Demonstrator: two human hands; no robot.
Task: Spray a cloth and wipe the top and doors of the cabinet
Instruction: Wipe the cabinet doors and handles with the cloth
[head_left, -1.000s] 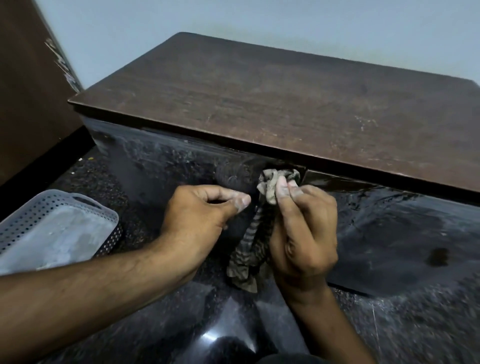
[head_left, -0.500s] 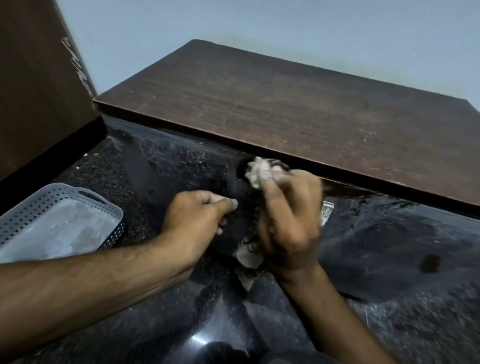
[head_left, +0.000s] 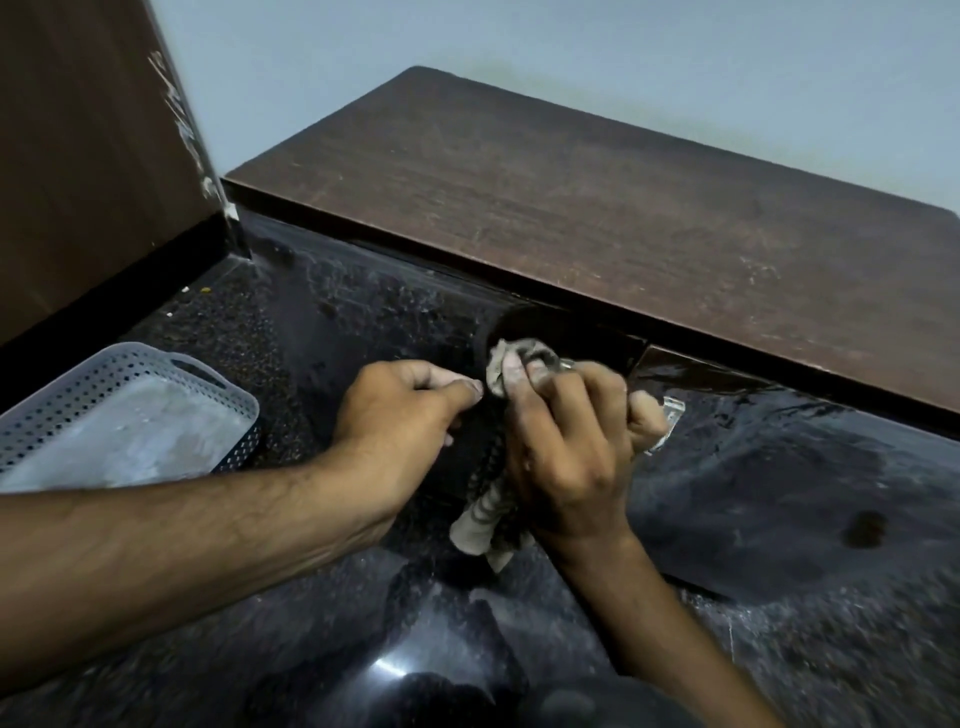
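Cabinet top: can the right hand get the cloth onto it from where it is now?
Probably yes. The right hand grips the cloth against the door just under the cabinet top, whose front edge overhangs right above it. That surface is bare, and the left hand sits to the side.

Pale blue wall (head_left: 571, 47), brown wooden panel (head_left: 78, 156) left, speckled dark floor (head_left: 223, 332).

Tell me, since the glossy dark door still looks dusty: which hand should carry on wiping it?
The right hand: it already grips the crumpled striped grey cloth against the glossy dark cabinet door, by the door gap. The left hand holds no cloth, only curled beside it.
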